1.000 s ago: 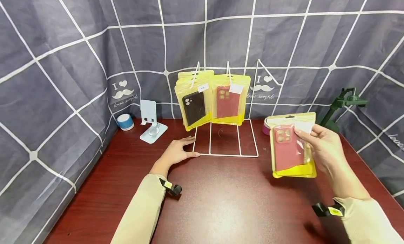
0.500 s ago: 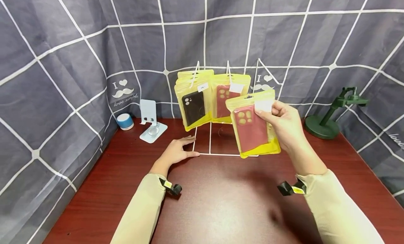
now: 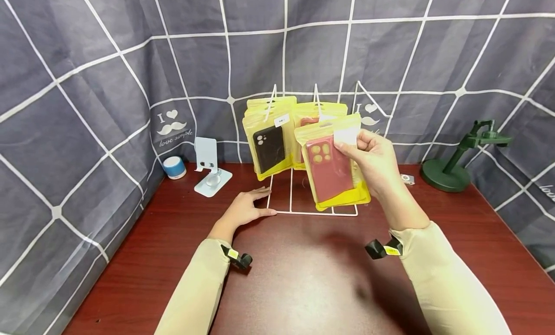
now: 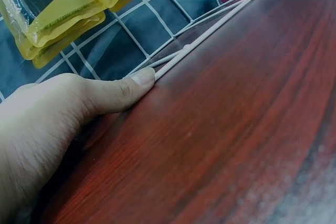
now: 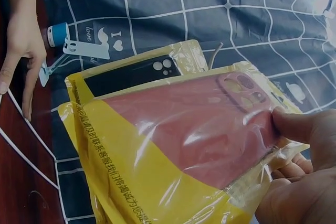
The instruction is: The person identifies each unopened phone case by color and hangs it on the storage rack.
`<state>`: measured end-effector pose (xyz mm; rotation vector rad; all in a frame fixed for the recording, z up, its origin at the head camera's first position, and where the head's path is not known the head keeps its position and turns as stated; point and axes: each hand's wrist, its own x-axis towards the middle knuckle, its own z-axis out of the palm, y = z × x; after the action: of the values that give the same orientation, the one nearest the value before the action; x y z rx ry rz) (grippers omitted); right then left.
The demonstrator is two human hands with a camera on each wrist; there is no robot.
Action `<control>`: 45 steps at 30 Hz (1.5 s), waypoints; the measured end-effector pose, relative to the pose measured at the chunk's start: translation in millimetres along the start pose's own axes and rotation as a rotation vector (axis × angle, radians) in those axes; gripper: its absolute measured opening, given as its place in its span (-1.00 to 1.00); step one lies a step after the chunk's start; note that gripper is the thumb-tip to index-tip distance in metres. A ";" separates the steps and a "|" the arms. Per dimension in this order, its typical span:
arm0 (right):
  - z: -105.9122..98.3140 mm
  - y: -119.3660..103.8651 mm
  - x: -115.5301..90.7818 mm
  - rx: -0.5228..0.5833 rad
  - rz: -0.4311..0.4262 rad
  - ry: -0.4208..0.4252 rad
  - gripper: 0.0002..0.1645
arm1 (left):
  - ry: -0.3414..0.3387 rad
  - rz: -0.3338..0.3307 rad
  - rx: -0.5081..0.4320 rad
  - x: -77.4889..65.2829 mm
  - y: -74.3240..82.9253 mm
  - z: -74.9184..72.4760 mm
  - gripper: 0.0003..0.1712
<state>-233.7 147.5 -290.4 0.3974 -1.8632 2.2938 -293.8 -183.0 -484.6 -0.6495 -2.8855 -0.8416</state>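
With thumb and fingers my right hand [image 3: 377,164] pinches the top right corner of a yellow-edged bag holding a pink phone case [image 3: 331,176]. This bag is raised in front of the middle hook [image 3: 318,100] of a white wire rack, partly covering another bagged pink case [image 3: 307,120] hanging there. Bagged phone cases, a black one [image 3: 270,149] in front, hang from the left hook [image 3: 270,101]. My left hand [image 3: 242,208] lies at the left of the rack's base [image 3: 312,213], its thumb touching the front wire [image 4: 173,64] in the left wrist view.
A third hook [image 3: 376,101] juts out at the rack's right. To the left stand a light-blue phone stand [image 3: 211,168] and a blue-and-white cylinder [image 3: 174,167]. Farther right are a small silver device [image 3: 407,179] and a green stand [image 3: 451,168]. Grey checked cloth [image 3: 195,60] hangs behind.
My right hand has carried the bagged pink phone case left and up, from the table's right side to before the middle hook. The left hand stays at the rack's base.
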 end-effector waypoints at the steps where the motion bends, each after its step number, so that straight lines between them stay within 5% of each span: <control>1: 1.1 0.7 0.5 -0.001 -0.005 -0.002 -0.55 | -0.002 -0.003 0.001 -0.1 -0.1 0.3 0.02; 20: 6.2 27.3 22.1 0.022 -0.054 0.042 -0.72 | -0.007 -0.019 -0.001 -1.8 1.6 -0.7 0.04; 31: 7.1 41.7 38.6 0.001 -0.025 0.097 -0.49 | -0.015 -0.014 0.010 -0.5 1.0 0.5 0.04; 45: 6.9 49.4 48.9 -0.033 -0.029 0.142 -0.50 | -0.003 -0.004 0.006 -1.8 1.7 -0.1 0.01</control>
<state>-293.8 128.2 -320.4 0.2484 -1.8124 2.2076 -291.4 -182.4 -484.0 -0.6445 -2.8920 -0.8327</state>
